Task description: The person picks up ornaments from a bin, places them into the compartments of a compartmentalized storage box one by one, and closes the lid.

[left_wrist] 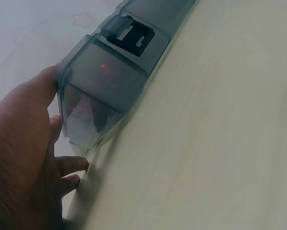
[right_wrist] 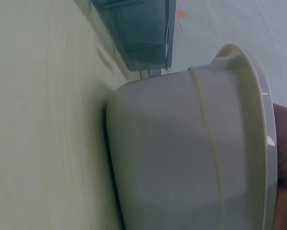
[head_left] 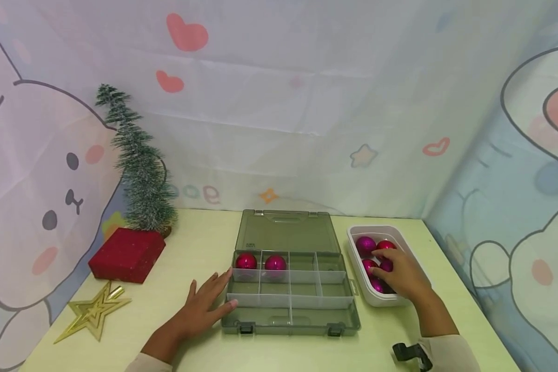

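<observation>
A grey translucent compartment box (head_left: pixel 304 299) lies with its lid (head_left: pixel 285 230) folded back. Two shiny baubles, one red (head_left: pixel 246 262) and one pink-red (head_left: pixel 275 264), sit in the two leftmost compartments of its back row. My left hand (head_left: pixel 204 306), fingers spread, touches the box's left side with thumb and fingertips. Inside the white plastic tub (head_left: pixel 353 248), my right hand (head_left: pixel 403 274) has thumb and fingers around a purple bauble (head_left: pixel 386 265). Several other red and purple baubles (head_left: pixel 366 246) lie about it. In the right wrist view the tub wall (right_wrist: pixel 167 153) hides most of that hand.
Left of the box are a small frosted Christmas tree (head_left: pixel 141 165), a red block (head_left: pixel 127 254) and a gold star topper (head_left: pixel 94 312). A printed cloth (head_left: pixel 283 113) hangs behind the pale table (head_left: pixel 200 237). A black strap mount (head_left: pixel 411 354) is at my right sleeve.
</observation>
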`<state>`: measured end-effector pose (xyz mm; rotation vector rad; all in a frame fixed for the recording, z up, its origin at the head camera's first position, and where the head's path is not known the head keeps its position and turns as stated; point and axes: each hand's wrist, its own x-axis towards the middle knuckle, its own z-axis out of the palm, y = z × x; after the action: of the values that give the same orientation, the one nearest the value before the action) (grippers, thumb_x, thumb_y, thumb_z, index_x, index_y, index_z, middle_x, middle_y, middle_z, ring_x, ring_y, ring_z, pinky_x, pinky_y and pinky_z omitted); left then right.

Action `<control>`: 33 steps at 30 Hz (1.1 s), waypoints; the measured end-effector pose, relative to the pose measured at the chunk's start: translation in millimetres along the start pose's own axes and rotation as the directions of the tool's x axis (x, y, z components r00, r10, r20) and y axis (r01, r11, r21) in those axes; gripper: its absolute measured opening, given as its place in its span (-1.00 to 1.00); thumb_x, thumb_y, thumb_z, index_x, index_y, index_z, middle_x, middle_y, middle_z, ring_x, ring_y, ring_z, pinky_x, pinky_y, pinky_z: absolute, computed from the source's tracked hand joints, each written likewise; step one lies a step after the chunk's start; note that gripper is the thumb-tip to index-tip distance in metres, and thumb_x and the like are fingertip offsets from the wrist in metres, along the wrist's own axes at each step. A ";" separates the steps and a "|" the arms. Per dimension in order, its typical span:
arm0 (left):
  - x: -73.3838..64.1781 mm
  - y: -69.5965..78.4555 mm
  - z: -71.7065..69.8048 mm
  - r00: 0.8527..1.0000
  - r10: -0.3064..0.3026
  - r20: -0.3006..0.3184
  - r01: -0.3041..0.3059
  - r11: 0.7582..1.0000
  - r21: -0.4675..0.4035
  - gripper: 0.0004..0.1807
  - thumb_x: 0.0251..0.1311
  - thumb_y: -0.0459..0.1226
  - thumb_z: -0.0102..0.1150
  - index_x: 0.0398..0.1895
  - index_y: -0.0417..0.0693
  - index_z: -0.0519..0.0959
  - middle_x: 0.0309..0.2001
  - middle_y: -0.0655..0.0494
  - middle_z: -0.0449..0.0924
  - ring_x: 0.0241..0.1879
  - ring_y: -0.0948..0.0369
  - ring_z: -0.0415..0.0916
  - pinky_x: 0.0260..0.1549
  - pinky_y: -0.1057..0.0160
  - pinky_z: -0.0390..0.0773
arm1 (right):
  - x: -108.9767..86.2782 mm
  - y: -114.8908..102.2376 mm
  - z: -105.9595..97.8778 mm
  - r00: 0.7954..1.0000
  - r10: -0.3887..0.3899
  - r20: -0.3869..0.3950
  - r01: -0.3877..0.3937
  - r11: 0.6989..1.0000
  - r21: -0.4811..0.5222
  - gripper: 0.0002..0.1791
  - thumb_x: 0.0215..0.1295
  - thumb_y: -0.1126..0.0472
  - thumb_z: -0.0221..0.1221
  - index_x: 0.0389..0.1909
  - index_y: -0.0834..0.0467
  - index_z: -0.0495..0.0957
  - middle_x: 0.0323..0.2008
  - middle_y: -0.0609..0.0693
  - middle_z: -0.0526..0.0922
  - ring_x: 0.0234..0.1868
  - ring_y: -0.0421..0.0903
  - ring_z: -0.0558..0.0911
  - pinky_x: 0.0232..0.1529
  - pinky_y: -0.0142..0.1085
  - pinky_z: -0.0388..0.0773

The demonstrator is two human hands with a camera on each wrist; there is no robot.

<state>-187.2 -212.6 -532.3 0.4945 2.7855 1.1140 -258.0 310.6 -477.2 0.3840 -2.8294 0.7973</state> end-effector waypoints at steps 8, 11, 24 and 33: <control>-3.3 1.9 -0.1 1.000 -0.010 0.011 0.011 1.000 -0.010 -0.09 0.59 0.16 0.13 0.83 0.24 -0.01 0.79 -0.03 0.07 0.78 -0.30 -0.15 0.51 -0.65 -0.59 | -1.3 -4.1 -0.3 0.999 -0.022 0.028 0.021 1.000 0.018 -0.51 0.31 0.18 0.54 0.18 0.31 0.73 0.18 0.31 0.74 0.30 0.37 0.63 0.38 0.38 0.54; -2.7 2.8 -1.0 1.000 -0.008 0.004 0.008 1.000 -0.008 -0.09 0.59 0.16 0.14 0.83 0.26 -0.01 0.79 -0.03 0.08 0.78 -0.29 -0.15 0.51 -0.65 -0.59 | -0.2 -5.0 -0.6 0.999 -0.049 0.023 0.048 0.999 0.017 -0.53 0.30 0.20 0.54 0.15 0.34 0.73 0.15 0.30 0.76 0.28 0.37 0.64 0.37 0.37 0.54; -2.5 2.9 -2.7 1.000 -0.013 0.006 0.013 1.000 -0.003 -0.10 0.59 0.16 0.13 0.83 0.25 0.00 0.78 -0.05 0.10 0.78 -0.30 -0.13 0.50 -0.66 -0.58 | 0.7 -4.9 3.8 0.998 -0.024 0.065 0.025 1.000 -0.013 -0.53 0.34 0.18 0.51 0.19 0.32 0.73 0.19 0.32 0.74 0.32 0.42 0.63 0.36 0.39 0.54; -0.6 2.9 -2.5 1.000 0.002 0.004 -0.001 1.000 -0.008 -0.10 0.59 0.16 0.13 0.83 0.25 0.00 0.77 -0.07 0.12 0.78 -0.31 -0.12 0.49 -0.66 -0.58 | -1.0 -6.3 3.4 0.998 0.012 0.057 -0.009 0.998 -0.067 -0.58 0.35 0.12 0.51 0.16 0.22 0.77 0.25 0.40 0.66 0.31 0.43 0.62 0.30 0.40 0.57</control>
<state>-186.4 -212.5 -528.5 0.4977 2.7761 1.1226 -255.5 303.9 -477.3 0.3884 -2.9051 0.7020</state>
